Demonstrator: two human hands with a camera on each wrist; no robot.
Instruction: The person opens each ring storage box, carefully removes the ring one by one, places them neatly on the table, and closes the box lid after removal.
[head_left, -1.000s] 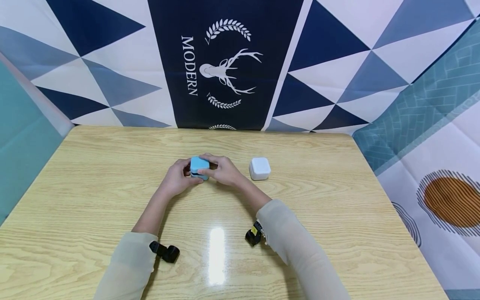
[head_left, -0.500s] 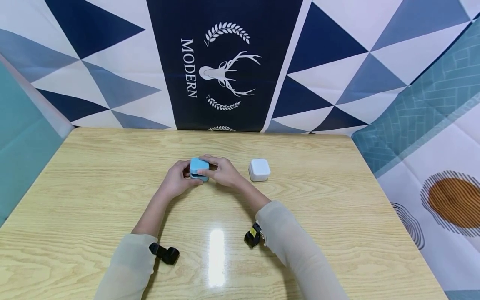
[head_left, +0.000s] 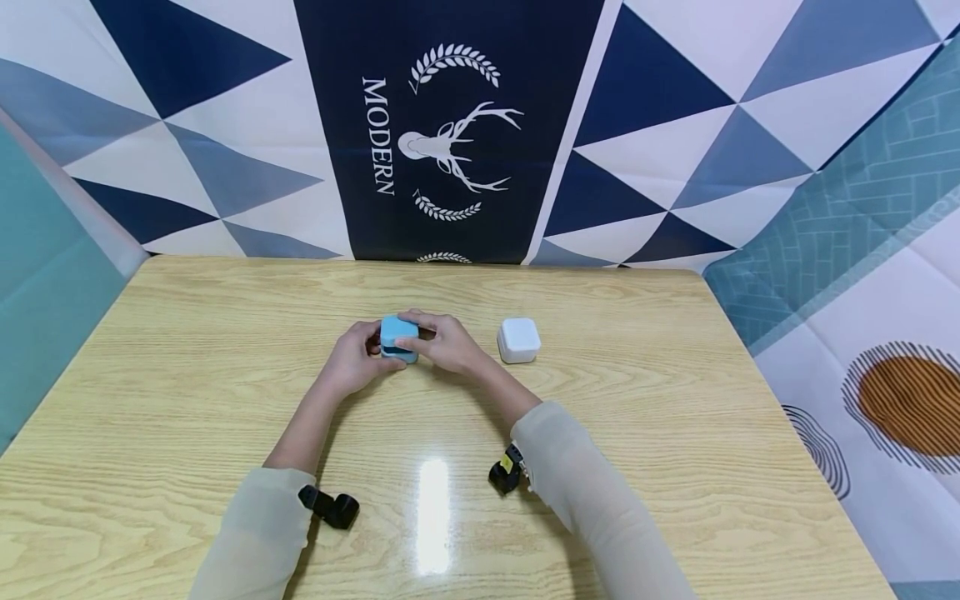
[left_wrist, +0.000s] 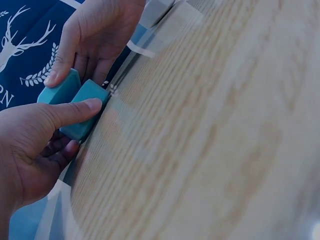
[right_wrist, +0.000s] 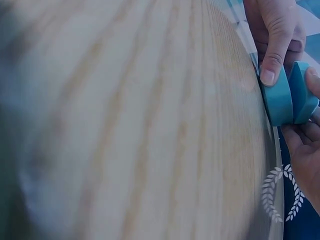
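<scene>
One slightly parted blue box [head_left: 399,329] was held toward the back of the surface [head_left: 637,417], the left hand [head_left: 356,358] pinching the lower half [left_wrist: 77,126] in its grip, the right hand [head_left: 450,343] the upper half [left_wrist: 62,92]. A white box [head_left: 519,340] stood apart to the right.

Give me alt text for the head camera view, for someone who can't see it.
A person's left grip and right grip hold a blue box, its top and bottom slightly apart, at a wood-grain table. A white rounded cube stands right of the box, and a dark deer-head panel is behind.
</scene>
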